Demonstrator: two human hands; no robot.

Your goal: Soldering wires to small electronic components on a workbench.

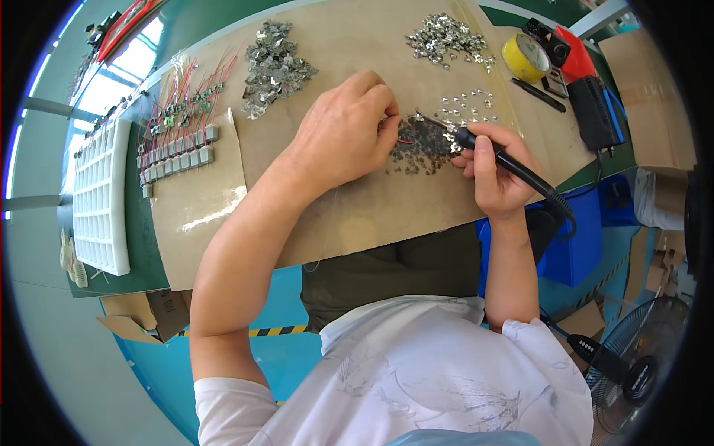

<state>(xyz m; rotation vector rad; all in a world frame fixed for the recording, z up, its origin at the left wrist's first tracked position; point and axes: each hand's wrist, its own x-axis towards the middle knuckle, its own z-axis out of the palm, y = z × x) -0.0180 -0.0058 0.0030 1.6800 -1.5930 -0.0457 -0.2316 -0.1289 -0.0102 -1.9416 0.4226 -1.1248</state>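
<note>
My right hand [506, 171] grips a soldering iron [513, 165] by its black handle, with the metal tip pointing up and left toward my left fingertips. My left hand [346, 134] is closed in a pinch beside the tip; what it holds is hidden behind the fingers. A short red wire [405, 141] shows just right of those fingertips. Beneath the iron lies a dark, scorched patch [425, 145] strewn with brownish bits. Small shiny metal pieces [468, 108] are spread out behind the iron, and a few sit close under its tip.
Heaps of flat metal pieces [271, 67] and small metal parts [446, 39] lie farther back. At left are small motor-like parts with red wires [178, 154] and a white gridded tray [103, 197]. Yellow tape [525, 58], a black pen [538, 95] and a black box-shaped device [593, 113] stand right.
</note>
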